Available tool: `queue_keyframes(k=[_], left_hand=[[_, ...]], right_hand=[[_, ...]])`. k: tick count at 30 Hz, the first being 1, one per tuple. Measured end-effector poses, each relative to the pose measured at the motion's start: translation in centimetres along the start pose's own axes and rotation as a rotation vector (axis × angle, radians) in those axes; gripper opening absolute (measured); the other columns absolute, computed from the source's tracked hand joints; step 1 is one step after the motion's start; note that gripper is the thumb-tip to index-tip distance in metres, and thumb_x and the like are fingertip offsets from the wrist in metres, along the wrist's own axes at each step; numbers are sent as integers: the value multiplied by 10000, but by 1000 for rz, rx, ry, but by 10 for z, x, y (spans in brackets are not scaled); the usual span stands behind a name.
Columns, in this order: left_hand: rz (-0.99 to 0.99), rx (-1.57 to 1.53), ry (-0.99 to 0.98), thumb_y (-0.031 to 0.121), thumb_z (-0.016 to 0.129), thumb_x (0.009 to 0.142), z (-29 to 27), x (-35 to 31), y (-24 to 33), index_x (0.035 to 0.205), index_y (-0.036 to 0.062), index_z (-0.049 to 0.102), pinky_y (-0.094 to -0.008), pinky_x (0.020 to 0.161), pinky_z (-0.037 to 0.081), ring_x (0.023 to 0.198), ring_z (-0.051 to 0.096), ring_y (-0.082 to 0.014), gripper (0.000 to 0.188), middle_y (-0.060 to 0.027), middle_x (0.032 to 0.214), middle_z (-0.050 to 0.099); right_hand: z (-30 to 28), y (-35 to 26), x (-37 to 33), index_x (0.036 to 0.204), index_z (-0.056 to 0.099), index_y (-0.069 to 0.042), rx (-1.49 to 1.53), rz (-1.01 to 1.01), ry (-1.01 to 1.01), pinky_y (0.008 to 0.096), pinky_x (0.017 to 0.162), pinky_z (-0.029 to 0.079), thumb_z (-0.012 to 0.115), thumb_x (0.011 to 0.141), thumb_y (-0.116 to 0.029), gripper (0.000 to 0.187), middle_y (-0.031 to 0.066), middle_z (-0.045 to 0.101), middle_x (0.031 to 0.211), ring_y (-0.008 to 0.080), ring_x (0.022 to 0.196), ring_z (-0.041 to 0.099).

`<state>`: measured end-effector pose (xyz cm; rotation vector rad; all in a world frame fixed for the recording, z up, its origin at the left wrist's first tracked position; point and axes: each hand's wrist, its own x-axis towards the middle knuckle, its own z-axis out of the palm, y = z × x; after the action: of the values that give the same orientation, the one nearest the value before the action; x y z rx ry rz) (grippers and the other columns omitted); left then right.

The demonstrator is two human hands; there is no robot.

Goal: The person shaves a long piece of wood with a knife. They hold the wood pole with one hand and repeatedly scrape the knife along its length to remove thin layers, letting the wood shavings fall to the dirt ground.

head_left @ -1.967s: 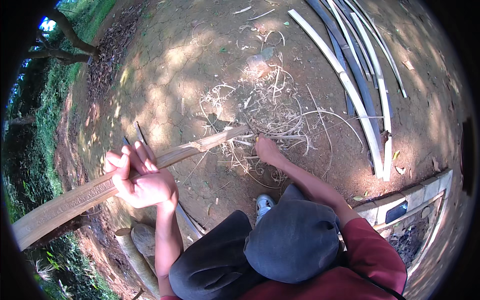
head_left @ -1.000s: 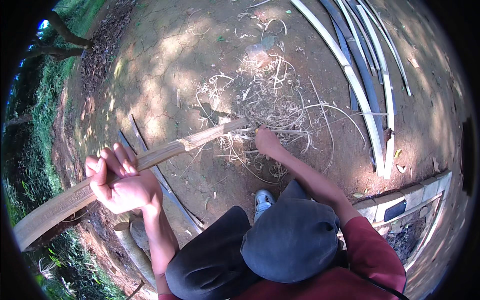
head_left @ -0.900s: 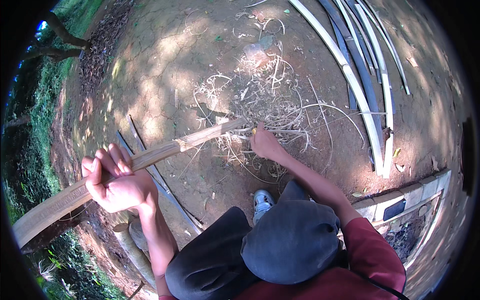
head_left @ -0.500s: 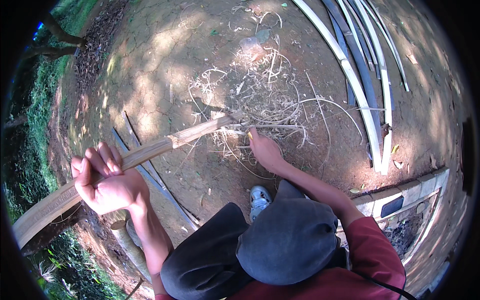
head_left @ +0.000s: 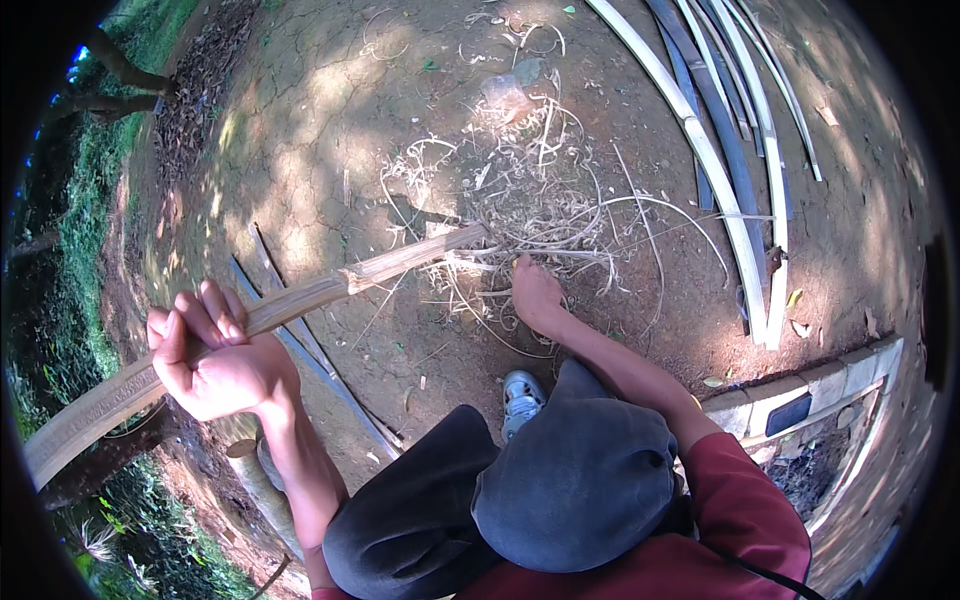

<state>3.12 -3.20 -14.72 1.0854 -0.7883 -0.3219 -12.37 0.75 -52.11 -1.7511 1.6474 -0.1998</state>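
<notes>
Just one strip (head_left: 300,302) in left hand (head_left: 228,370)

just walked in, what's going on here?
A person's left hand holds a long wooden strip, its end by pale curled shavings. The right hand is closed near that end on a small yellowish thing, mostly hidden. More strips lie off to the right.

The wooden strip (head_left: 300,303) looks matt and grainy (the trousers (head_left: 420,505), dull cloth).
</notes>
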Motion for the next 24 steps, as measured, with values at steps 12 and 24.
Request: queue_keyframes(k=[12,24], left_hand=[[6,-8,-19,115,470,793,-4,-2,1,600,146,261,-240,409,180,437,229,-117,286,-7,530,236],[13,-78,-157,131,439,861,-10,-2,-2,675,120,337,-241,400,202,415,260,-110,213,2,512,259]], right_hand=[[-53,-36,-25,1049,441,50,224,-264,-121,518,591,491,470,923,-140,230,232,596,616,422,616,620],[-71,-38,-16,1008,460,90,198,-150,-193,506,614,512,466,935,-168,269,257,632,705,440,692,641]])
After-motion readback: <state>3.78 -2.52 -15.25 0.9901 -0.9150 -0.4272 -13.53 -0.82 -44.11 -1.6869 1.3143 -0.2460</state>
